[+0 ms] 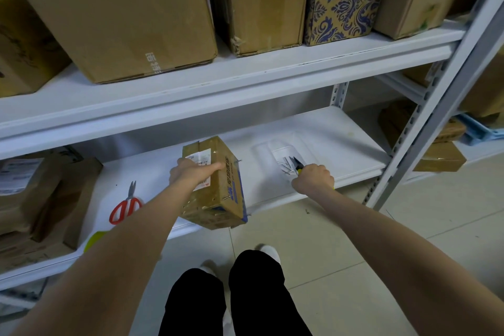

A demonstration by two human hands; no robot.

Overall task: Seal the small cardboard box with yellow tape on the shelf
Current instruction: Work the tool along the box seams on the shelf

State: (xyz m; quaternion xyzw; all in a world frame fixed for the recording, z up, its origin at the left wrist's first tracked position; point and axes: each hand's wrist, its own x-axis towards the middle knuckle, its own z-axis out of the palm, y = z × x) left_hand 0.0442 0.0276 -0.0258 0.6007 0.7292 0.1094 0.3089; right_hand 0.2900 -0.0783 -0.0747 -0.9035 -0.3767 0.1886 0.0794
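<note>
The white shelf (313, 128) filled most of the view. Large cartons (117, 13) stood on its upper board, and the work sat on the lower one.

The box (218, 194) lay near the middle of the lower board, turned askew, with its near corner jutting past the front edge. The left hand (191, 173) held it from above, fingers bent over the labelled top and thumb stretched along the upper edge.

Just right of the box was a clear tray (261, 148) holding a few small metal pieces (285, 165), too small to name. The right hand (313, 179) reached over the tray, its fingers closed round a tool (297, 165) with a yellow handle and a dark tip pointing into the tray.

Red scissors (125, 206) lay well to the left of the box. Nearer the front edge was a yellow-green thing (94, 239), half hidden by the left arm. It might have been the tape roll, though that could not be told.

No yellow tape showed on the box, so the sealing itself seemed not yet begun, and the step in hand looked like dealing with the tool at the tray. The next move likely called for putting the tool down, fetching the tape with the freed right hand, and drawing the box fully onto the shelf while the left hand kept the flaps pressed shut.
</note>
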